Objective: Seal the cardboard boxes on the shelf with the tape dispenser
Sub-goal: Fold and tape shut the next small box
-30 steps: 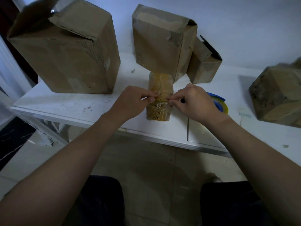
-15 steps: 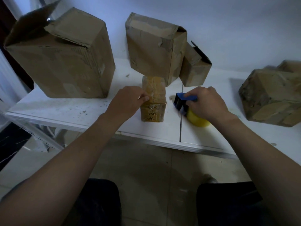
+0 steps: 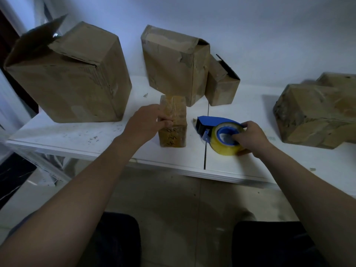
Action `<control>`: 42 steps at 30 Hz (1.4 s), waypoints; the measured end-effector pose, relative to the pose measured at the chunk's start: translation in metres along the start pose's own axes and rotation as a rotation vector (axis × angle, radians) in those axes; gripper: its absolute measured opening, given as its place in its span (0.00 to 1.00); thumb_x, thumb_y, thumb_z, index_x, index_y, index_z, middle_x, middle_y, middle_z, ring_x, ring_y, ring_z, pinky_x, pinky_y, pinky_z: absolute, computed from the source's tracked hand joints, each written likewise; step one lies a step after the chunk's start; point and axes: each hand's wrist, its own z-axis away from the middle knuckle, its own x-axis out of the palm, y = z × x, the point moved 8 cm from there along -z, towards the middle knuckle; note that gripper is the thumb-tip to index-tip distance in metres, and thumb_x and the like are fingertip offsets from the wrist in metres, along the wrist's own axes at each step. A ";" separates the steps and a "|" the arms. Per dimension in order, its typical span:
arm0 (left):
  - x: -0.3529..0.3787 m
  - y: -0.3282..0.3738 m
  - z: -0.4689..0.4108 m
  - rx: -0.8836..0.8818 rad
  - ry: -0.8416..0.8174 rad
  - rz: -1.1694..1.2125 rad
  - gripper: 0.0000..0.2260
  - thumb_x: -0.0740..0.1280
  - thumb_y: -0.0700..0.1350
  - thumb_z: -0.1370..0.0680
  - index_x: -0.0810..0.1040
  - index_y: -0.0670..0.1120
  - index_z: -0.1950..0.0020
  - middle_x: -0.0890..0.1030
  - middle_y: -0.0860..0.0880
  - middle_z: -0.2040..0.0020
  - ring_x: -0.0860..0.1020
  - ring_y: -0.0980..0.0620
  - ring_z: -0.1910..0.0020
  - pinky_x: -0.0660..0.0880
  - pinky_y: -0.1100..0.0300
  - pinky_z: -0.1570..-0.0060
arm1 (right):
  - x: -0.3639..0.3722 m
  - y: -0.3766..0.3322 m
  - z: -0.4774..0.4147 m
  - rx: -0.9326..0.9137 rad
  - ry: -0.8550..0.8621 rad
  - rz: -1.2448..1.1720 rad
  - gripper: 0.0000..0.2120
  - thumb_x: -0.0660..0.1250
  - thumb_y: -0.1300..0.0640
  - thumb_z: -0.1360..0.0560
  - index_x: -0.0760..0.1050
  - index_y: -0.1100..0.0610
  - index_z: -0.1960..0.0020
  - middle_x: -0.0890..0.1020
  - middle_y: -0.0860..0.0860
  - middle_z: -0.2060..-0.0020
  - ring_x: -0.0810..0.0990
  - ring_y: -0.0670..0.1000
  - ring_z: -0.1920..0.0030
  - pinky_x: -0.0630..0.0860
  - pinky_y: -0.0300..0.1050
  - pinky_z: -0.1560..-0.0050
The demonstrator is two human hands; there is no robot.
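Observation:
A small tape-wrapped cardboard box point(image 3: 174, 130) lies near the front of the white shelf point(image 3: 77, 137). My left hand point(image 3: 148, 122) grips its left side, fingers curled over the top. To its right sits a blue tape dispenser point(image 3: 212, 124) with a yellowish roll of tape point(image 3: 225, 145). My right hand point(image 3: 250, 134) holds the roll, fingers curled round it and into its blue core.
A large box point(image 3: 71, 78) with a loose flap stands at the left. A medium box point(image 3: 173, 64) and a smaller open box point(image 3: 221, 83) stand behind the small one. Two more boxes point(image 3: 317, 112) lie at the right. A seam point(image 3: 205, 149) splits the shelf.
My right hand left the small box, took the tape dispenser to its right and turned it so the roll faces up. My left hand shifted to grip the box's left side.

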 end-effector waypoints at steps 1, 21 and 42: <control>0.001 -0.002 0.000 -0.018 0.001 0.000 0.15 0.70 0.55 0.22 0.84 0.48 0.41 0.76 0.54 0.51 0.75 0.51 0.49 0.73 0.54 0.45 | -0.001 0.001 0.002 0.017 -0.014 -0.040 0.25 0.75 0.59 0.28 0.68 0.55 0.35 0.78 0.57 0.45 0.80 0.61 0.45 0.81 0.62 0.46; -0.028 0.016 0.008 -0.114 0.302 0.120 0.10 0.67 0.51 0.20 0.83 0.52 0.41 0.81 0.53 0.44 0.78 0.51 0.45 0.78 0.50 0.41 | -0.050 -0.080 0.066 -0.406 -0.080 -0.463 0.33 0.67 0.74 0.29 0.79 0.35 0.44 0.82 0.49 0.50 0.85 0.62 0.52 0.84 0.60 0.57; -0.020 -0.019 0.019 -0.146 0.072 -0.002 0.08 0.68 0.51 0.20 0.85 0.50 0.46 0.84 0.52 0.50 0.79 0.54 0.52 0.76 0.57 0.48 | -0.028 -0.097 0.064 -0.465 -0.085 -0.443 0.33 0.68 0.74 0.29 0.78 0.41 0.36 0.80 0.46 0.45 0.85 0.58 0.53 0.85 0.55 0.61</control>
